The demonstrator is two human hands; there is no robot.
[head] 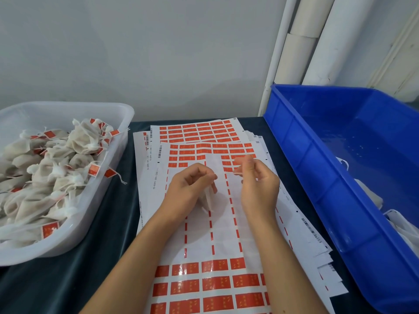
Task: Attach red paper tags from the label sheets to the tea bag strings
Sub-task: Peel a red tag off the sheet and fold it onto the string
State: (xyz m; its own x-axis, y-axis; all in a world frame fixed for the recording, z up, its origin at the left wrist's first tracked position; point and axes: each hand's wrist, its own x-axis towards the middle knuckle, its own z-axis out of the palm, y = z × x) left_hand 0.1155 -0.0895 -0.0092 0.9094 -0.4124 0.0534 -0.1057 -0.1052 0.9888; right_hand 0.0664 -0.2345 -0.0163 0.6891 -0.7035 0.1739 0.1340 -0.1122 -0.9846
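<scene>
Left hand [189, 189]: grip clamped on one soft white mesh tea bag [207, 200]. Right hand [257, 184]: fingers curled, grip contents unclear. Glossy label sheets [213, 234], stacked; red rectangular tags at 12 and 6 o'clock.

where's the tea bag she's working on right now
In the head view, the tea bag hangs from the left hand, centre frame above the top label sheet, beside the right hand.

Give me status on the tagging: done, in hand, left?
Done: the clear tub on the left is heaped with tagged tea bags, and the middle of the top label sheet is stripped. In hand: the left hand holds one tea bag; the right hand pinches something small, too blurred to identify. Left: red tags still fill several rows, and untagged bags lie in the blue crate.
</scene>
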